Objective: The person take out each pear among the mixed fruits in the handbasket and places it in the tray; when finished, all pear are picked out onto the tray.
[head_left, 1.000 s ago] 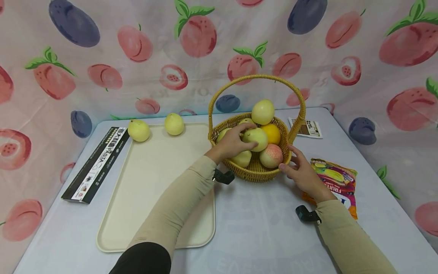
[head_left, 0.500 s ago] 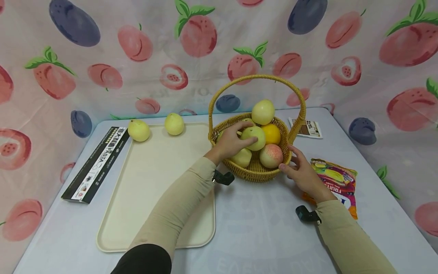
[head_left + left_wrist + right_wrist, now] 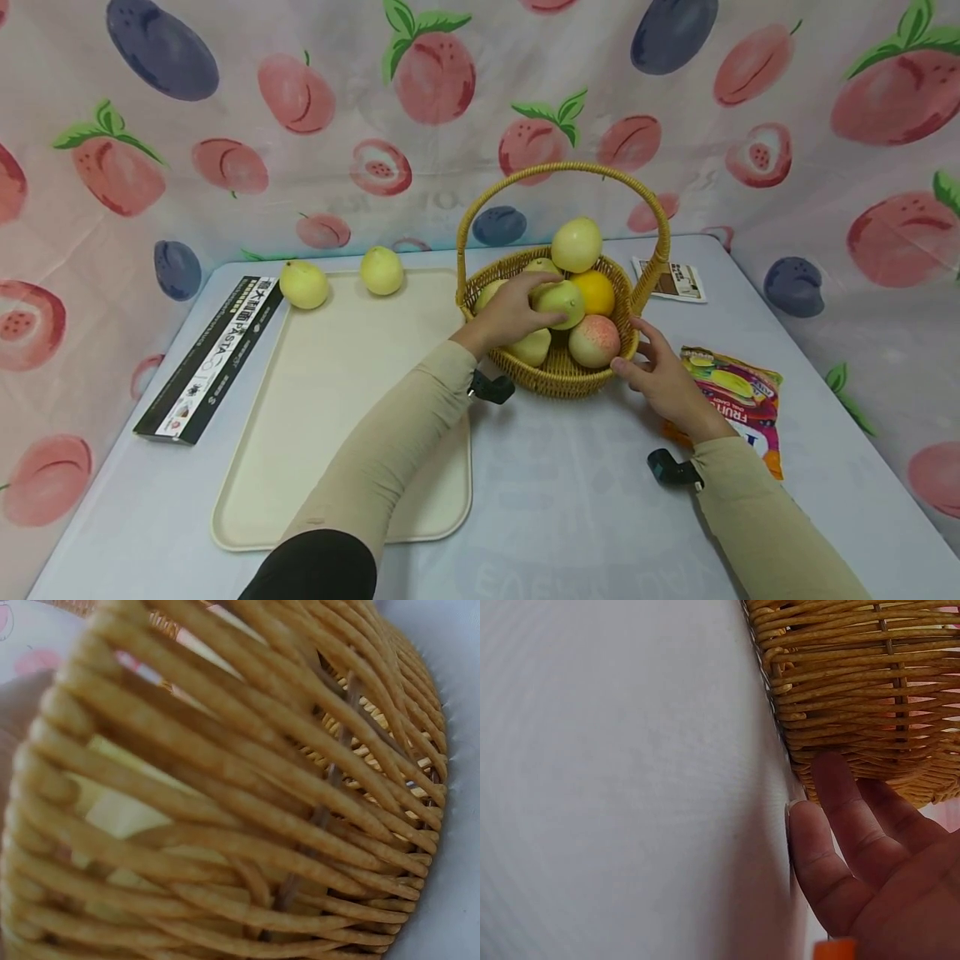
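My left hand [image 3: 510,310] reaches into a woven basket [image 3: 561,385] and holds a yellow-green pear [image 3: 565,302], thumb at its front and fingers over its top. The pear sits above other fruit, beside an orange [image 3: 595,292] and a pinkish peach [image 3: 595,342]. Another pale yellow pear [image 3: 530,347] lies below my left hand. On the basket's right side, my right hand [image 3: 663,379] rests with thumb and fingers against the outer wall; its fingers [image 3: 855,829] look fairly straight in the right wrist view. The left wrist view is filled by the basket weave [image 3: 247,795], which hides the left fingertips.
A cream tray [image 3: 337,417] lies left of the basket, with two yellow pears [image 3: 381,271] at its far edge. A black pasta box [image 3: 210,360] borders it. A candy bag [image 3: 738,400] lies under the right forearm's side, and a small packet [image 3: 675,282] behind the basket.
The pear in my left hand shifts slightly and turns, so its stem no longer shows. My right hand and the basket stay put.
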Action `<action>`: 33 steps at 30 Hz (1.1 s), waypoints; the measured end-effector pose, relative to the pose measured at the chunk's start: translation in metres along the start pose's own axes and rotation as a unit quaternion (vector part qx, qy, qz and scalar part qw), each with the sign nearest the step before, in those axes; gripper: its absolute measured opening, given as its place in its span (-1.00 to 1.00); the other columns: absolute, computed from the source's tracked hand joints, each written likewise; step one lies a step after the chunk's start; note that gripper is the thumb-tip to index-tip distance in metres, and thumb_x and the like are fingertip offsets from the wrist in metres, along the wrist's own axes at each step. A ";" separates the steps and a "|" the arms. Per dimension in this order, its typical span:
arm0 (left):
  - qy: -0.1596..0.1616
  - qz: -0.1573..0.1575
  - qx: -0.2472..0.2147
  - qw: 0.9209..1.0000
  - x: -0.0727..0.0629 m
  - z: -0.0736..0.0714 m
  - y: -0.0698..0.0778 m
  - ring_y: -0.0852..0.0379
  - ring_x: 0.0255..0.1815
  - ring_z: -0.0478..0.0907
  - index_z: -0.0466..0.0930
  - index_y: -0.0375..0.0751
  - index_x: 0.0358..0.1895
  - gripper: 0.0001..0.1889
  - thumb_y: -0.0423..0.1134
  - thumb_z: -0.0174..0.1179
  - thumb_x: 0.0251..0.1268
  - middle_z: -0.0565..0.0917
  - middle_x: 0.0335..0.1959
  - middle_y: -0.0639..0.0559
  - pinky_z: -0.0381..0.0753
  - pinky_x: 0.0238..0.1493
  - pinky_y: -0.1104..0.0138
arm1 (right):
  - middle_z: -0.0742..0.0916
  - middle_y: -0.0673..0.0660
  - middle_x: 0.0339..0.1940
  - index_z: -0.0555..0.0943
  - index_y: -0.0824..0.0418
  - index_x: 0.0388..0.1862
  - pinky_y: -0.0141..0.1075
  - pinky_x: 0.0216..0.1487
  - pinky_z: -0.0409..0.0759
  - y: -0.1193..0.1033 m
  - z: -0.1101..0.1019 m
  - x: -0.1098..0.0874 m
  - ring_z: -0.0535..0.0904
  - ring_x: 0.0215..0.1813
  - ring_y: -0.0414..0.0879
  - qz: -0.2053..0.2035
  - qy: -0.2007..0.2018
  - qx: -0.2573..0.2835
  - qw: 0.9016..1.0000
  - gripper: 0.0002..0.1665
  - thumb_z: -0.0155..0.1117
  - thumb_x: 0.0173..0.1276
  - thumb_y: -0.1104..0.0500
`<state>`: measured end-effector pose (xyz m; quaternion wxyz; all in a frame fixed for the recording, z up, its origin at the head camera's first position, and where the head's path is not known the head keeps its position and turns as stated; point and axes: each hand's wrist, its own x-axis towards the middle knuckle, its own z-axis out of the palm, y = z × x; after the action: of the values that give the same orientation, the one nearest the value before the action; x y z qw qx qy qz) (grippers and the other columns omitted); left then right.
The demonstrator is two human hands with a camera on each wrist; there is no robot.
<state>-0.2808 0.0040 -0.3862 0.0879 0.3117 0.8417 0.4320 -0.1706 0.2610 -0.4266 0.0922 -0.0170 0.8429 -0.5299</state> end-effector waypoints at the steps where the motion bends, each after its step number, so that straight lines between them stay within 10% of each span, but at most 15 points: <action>1: -0.006 -0.002 -0.001 1.000 0.001 0.000 0.001 0.09 0.38 0.34 0.39 -0.08 0.45 -0.34 -0.04 0.35 0.33 0.42 0.41 0.04 0.38 0.31 0.23 | 0.15 0.49 0.54 -0.23 -0.02 0.68 -0.02 0.13 0.56 0.000 0.000 0.000 0.44 0.27 0.34 0.000 0.000 0.000 1.000 0.04 0.19 0.51 -0.14; 16: -0.012 0.001 0.046 0.999 0.008 0.007 0.002 0.09 0.28 0.41 0.32 -0.12 0.49 -0.28 -0.10 0.38 0.31 0.42 0.40 -0.01 0.45 0.18 0.29 | 0.15 0.49 0.54 -0.22 0.00 0.68 -0.13 0.08 0.57 0.000 -0.001 0.002 0.43 0.29 0.37 0.002 0.002 0.003 1.000 0.04 0.19 0.51 -0.13; 23: 0.045 -0.006 -0.007 0.999 -0.002 0.001 0.002 0.07 0.18 0.50 0.31 -0.07 0.50 -0.29 -0.05 0.35 0.33 0.40 0.43 -0.02 0.54 0.07 0.28 | 0.14 0.50 0.54 -0.22 0.00 0.68 0.00 0.13 0.55 -0.002 0.000 0.000 0.41 0.31 0.38 0.004 0.000 -0.001 1.000 0.06 0.20 0.50 -0.15; 33: 0.045 0.000 -0.089 0.995 -0.022 -0.029 0.014 0.11 0.18 0.52 0.37 -0.03 0.47 -0.32 -0.03 0.37 0.31 0.47 0.32 0.04 0.61 0.01 0.29 | 0.14 0.50 0.54 -0.23 -0.01 0.68 -0.03 0.12 0.55 -0.002 -0.001 0.000 0.44 0.28 0.35 0.005 -0.002 -0.006 1.000 0.06 0.19 0.50 -0.15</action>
<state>-0.2686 -0.0226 -0.3602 0.0776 0.2828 0.8030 0.5188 -0.1707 0.2606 -0.4244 0.0965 -0.0150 0.8460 -0.5242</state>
